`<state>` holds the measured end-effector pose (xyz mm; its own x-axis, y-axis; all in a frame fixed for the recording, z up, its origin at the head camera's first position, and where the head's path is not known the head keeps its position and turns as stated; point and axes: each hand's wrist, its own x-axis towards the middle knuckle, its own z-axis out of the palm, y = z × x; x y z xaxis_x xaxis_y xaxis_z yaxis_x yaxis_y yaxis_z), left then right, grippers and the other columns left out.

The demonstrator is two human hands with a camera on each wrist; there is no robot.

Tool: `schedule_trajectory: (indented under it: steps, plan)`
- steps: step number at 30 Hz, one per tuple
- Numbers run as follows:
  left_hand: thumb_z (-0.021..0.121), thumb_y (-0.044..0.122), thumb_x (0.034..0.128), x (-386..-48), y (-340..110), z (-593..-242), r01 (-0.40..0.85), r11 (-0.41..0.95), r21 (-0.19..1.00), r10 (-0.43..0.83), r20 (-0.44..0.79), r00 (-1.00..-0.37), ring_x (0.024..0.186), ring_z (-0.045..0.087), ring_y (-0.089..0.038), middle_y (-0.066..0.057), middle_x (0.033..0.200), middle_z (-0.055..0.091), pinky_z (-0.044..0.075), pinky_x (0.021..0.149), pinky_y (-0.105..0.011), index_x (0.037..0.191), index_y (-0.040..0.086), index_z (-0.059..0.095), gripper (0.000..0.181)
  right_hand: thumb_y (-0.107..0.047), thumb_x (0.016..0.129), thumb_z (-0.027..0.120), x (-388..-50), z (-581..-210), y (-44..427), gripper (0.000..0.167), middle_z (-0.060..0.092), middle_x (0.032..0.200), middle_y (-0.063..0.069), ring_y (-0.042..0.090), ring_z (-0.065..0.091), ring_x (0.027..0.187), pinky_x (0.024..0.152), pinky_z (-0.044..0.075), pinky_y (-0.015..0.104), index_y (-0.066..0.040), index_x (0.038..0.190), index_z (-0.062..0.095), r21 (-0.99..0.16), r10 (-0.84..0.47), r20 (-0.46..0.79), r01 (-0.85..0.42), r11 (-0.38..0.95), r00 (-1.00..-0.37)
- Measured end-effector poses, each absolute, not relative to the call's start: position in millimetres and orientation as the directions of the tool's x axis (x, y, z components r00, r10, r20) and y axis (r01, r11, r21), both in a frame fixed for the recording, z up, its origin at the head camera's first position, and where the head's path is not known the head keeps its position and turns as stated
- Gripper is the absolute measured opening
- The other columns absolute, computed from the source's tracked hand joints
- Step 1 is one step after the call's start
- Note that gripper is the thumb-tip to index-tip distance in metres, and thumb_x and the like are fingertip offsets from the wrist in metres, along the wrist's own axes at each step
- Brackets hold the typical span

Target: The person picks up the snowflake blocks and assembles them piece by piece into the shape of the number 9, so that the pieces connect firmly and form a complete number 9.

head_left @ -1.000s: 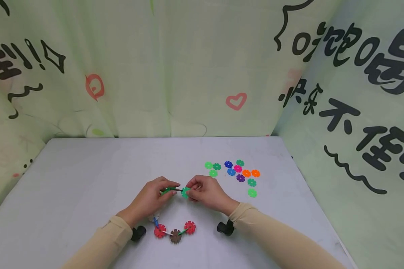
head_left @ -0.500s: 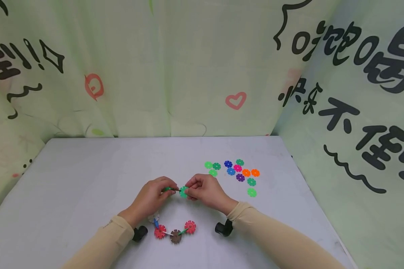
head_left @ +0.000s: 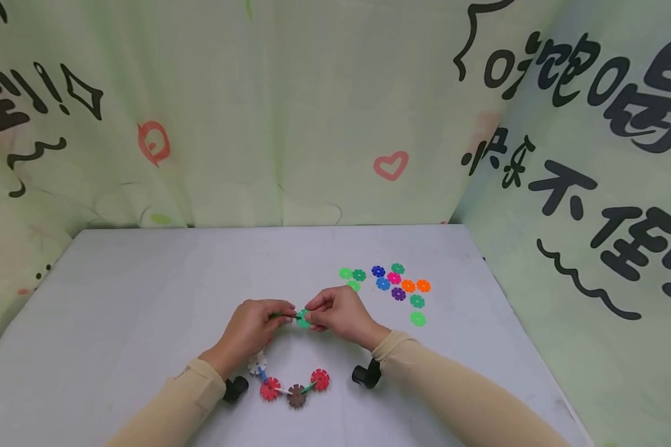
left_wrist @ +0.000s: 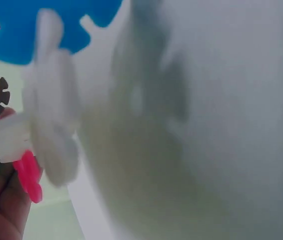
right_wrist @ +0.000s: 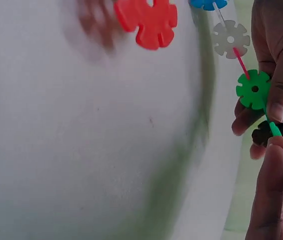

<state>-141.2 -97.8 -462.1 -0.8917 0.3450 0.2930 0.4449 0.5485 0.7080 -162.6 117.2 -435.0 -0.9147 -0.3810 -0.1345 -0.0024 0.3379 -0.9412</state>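
Near the table's middle, the left hand (head_left: 257, 326) pinches a brown notched disc (right_wrist: 261, 134) at the end of a linked chain. The right hand (head_left: 341, 316) pinches a green disc (head_left: 302, 319), which meets the brown disc edge to edge. In the right wrist view the chain runs from the brown disc to another green disc (right_wrist: 254, 89), a clear disc (right_wrist: 224, 40) and a blue one. The rest of the chain, with a red disc (head_left: 269, 389), a brown disc (head_left: 297, 396) and a red end disc (head_left: 320, 379), curves below the hands.
Several loose discs lie at the back right of the white table (head_left: 173, 267), among them an orange disc (head_left: 423, 285), a purple disc (head_left: 398, 293) and a light green disc (head_left: 418, 318). A printed curtain (head_left: 313, 112) stands behind the table.
Both hands have drawn slightly closer together, and the green disc has moved a little left toward the left fingers. The lower part of the chain has shifted slightly right.
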Motion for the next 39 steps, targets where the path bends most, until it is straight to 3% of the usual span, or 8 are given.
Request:
schedule_trajectory:
  steps: [5,10,16,24,34,39]
  plan:
    - [0.078,0.001,0.0844,-140.1,-101.2,-460.8,0.397,0.558,0.729,0.342,0.234,-0.910,0.097,0.068,-0.011,0.008,0.101,0.073,0.055,0.084,-0.032,0.098,0.016,0.078,0.020,-0.003,0.088,0.075,-166.0,-438.0,119.5,0.008,0.071,0.079,0.007,0.027,0.071,0.072,0.068,0.059,0.032,-0.001,0.095,0.072,-0.929,-0.434,-0.158,-0.016,0.370,-0.887]
    - [0.076,0.004,0.0873,-139.4,-102.3,-460.1,0.352,0.582,0.733,0.345,0.169,-0.923,0.090,0.064,-0.007,0.014,0.096,0.069,0.054,0.082,-0.030,0.097,0.019,0.076,0.018,-0.013,0.093,0.072,-173.4,-441.3,137.5,0.018,0.070,0.087,0.008,0.027,0.072,0.077,0.071,0.058,0.033,-0.003,0.107,0.070,-0.906,-0.482,-0.179,-0.048,0.421,-0.858]
    - [0.075,0.004,0.0884,-137.8,-103.9,-461.4,0.329,0.595,0.733,0.336,0.146,-0.931,0.091,0.063,-0.007,0.016,0.096,0.067,0.054,0.084,-0.033,0.098,0.019,0.075,0.018,-0.017,0.093,0.071,-187.9,-446.9,172.0,0.019,0.064,0.091,-0.002,0.015,0.064,0.079,0.071,0.055,0.028,-0.010,0.111,0.070,-0.737,-0.381,-0.152,-0.152,0.659,-0.912]
    - [0.074,0.004,0.0891,-137.8,-104.5,-462.2,0.343,0.598,0.725,0.339,0.159,-0.927,0.098,0.063,-0.009,0.014,0.100,0.067,0.054,0.087,-0.035,0.101,0.019,0.074,0.019,-0.013,0.090,0.075,-205.7,-451.8,201.9,0.024,0.062,0.091,0.000,0.017,0.058,0.078,0.070,0.052,0.029,-0.010,0.113,0.068,-0.636,-0.193,-0.156,-0.051,0.770,-0.969]
    - [0.073,0.005,0.0901,-137.3,-104.5,-461.6,0.323,0.590,0.739,0.336,0.139,-0.932,0.097,0.062,-0.009,0.014,0.099,0.066,0.053,0.087,-0.035,0.101,0.018,0.073,0.017,-0.017,0.093,0.071,-219.3,-455.9,200.4,0.033,0.059,0.080,-0.001,0.017,0.053,0.071,0.067,0.046,0.031,-0.012,0.125,0.065,-0.515,-0.250,-0.107,-0.161,0.842,-0.962]
    - [0.073,0.005,0.0906,-137.2,-104.0,-460.8,0.317,0.590,0.742,0.335,0.133,-0.933,0.096,0.062,-0.009,0.014,0.099,0.066,0.053,0.087,-0.036,0.101,0.018,0.072,0.017,-0.019,0.093,0.070,-224.8,-463.2,198.9,0.029,0.057,0.077,-0.001,0.016,0.053,0.068,0.063,0.045,0.031,-0.014,0.121,0.066,-0.463,-0.254,-0.096,-0.182,0.867,-0.963]
